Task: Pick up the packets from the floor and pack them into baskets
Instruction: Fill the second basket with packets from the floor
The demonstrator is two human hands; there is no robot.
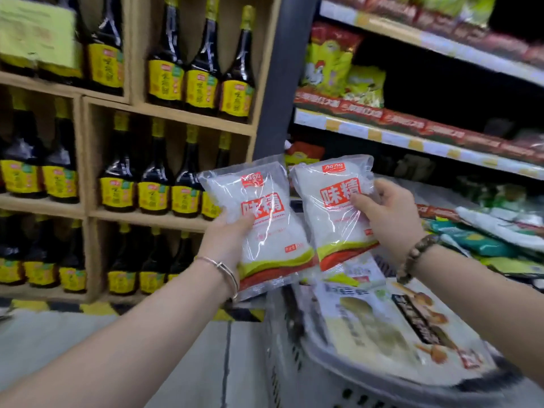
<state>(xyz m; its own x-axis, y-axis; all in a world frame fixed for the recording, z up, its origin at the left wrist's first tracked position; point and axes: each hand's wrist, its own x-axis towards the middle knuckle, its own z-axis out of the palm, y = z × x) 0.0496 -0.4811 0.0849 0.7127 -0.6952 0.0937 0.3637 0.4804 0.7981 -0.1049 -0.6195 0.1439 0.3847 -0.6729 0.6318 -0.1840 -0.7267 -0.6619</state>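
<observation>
Two clear packets of white crystals with red labels are held up side by side. My left hand (pixel 226 237) grips the left packet (pixel 265 231) from its left edge, thumb on the front. My right hand (pixel 388 213) grips the right packet (pixel 332 219) by its right side, thumb across the label. Both packets hang above the near left corner of a white slotted basket (pixel 294 375) at the lower right. Several flat packets lie in the basket, the top one a pale packet (pixel 382 328) with a mushroom picture.
Wooden cubby shelves (pixel 164 110) hold dark sauce bottles (pixel 203 75) with yellow labels on the left. Metal shelves (pixel 412 139) with snack bags run along the right. More packets (pixel 494 234) are piled at the right, behind the basket. Grey floor (pixel 73 337) with yellow-black tape lies below.
</observation>
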